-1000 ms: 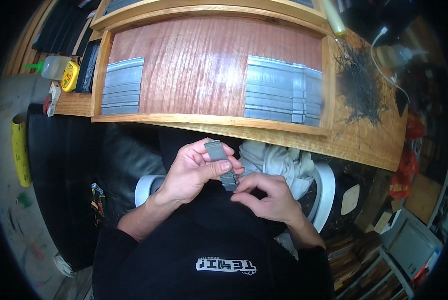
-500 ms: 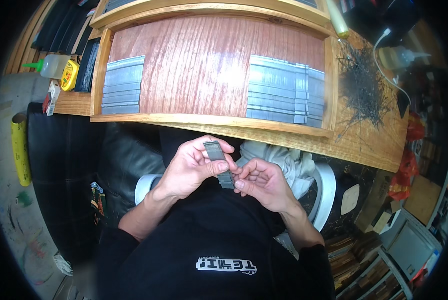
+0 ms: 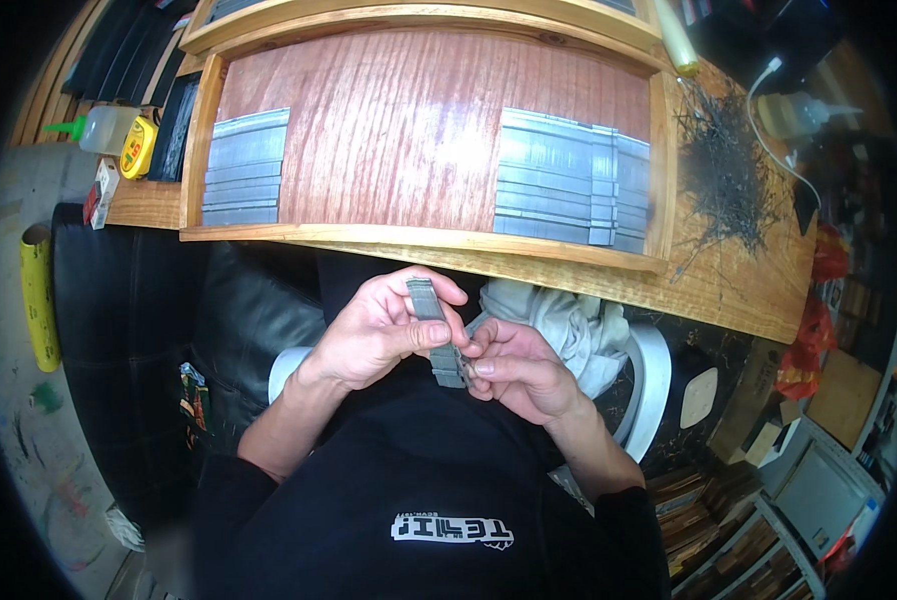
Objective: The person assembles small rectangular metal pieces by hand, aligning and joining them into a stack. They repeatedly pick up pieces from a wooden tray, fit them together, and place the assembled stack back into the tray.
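A narrow stack of thin grey strips [image 3: 426,303] stands nearly upright in front of my chest. My left hand [image 3: 377,328] is wrapped round it, thumb across the front and fingers behind. My right hand [image 3: 525,374] is pinched at the stack's lower right edge, with thumb against forefinger; what lies between those fingertips is too small to make out. Beyond my hands, a wooden tray [image 3: 419,237] rests on the table, with grey strips of the same look laid in a left group [image 3: 244,172] and a right group [image 3: 547,182].
Thin dark slivers are heaped [image 3: 724,170] on the table [image 3: 739,300] right of the tray. At the left stand a green-tipped bottle [image 3: 107,130] and a yellow container [image 3: 140,148]. A white cable [image 3: 774,160] lies at the right. White cloth [image 3: 569,330] bunches beside a chair arm [image 3: 649,390].
My right hand has shifted slightly, its thumb and forefinger now closer together at the stack's lower edge. The stack has tipped a little; my left hand keeps its grip.
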Motion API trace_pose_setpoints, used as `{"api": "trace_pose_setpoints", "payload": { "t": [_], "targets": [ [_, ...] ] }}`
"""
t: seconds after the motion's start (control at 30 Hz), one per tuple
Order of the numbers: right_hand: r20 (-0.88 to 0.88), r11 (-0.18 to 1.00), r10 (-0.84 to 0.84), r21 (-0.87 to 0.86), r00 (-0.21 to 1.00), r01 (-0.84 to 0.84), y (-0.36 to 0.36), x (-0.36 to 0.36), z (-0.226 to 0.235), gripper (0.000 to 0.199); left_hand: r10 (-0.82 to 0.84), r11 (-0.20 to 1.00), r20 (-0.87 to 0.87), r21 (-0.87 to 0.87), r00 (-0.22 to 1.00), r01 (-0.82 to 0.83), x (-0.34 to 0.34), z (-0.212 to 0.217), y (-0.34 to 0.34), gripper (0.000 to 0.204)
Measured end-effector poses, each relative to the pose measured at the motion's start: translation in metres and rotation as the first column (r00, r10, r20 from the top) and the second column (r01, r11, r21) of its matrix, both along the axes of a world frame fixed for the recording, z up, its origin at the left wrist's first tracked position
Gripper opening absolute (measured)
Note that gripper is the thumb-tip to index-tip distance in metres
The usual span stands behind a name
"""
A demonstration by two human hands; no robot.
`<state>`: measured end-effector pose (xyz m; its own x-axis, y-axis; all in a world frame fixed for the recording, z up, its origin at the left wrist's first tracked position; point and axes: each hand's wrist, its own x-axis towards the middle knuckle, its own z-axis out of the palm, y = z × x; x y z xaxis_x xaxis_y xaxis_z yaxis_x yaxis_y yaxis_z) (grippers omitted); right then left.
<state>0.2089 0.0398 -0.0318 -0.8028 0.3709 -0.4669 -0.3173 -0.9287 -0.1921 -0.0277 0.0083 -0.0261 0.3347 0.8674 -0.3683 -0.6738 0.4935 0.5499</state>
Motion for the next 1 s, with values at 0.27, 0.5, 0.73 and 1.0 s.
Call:
{"api": "trace_pose_setpoints", "payload": {
  "t": [0.27, 0.5, 0.73, 1.0],
  "targets": [
    [0.464, 0.727, -0.254, 0.67, 0.849, -0.148, -0.014, 0.001, 0.02, 0.017, 0.123, 0.991, -0.093, -0.042, 0.988, -0.127, -0.007, 0.003, -0.003, 0.033],
    [0.288, 0.924, -0.141, 0.383, 0.947, 0.021, -0.011, 0.016, 0.015, 0.01, 0.28, 0.953, -0.146, -0.073, 0.949, -0.293, -0.015, -0.005, -0.017, 0.019],
    [0.229, 0.994, 0.004, 0.105, 0.973, -0.029, -0.014, -0.001, 0.001, 0.011, 0.196, 0.978, -0.095, -0.052, 0.976, -0.201, 0.008, 0.001, -0.022, 0.019],
    [0.399, 0.699, -0.124, 0.685, 0.909, -0.205, -0.024, 0.006, 0.009, 0.019, 0.034, 0.991, -0.171, -0.122, 0.985, -0.055, 0.01, 0.01, -0.009, 0.02]
  ]
}}
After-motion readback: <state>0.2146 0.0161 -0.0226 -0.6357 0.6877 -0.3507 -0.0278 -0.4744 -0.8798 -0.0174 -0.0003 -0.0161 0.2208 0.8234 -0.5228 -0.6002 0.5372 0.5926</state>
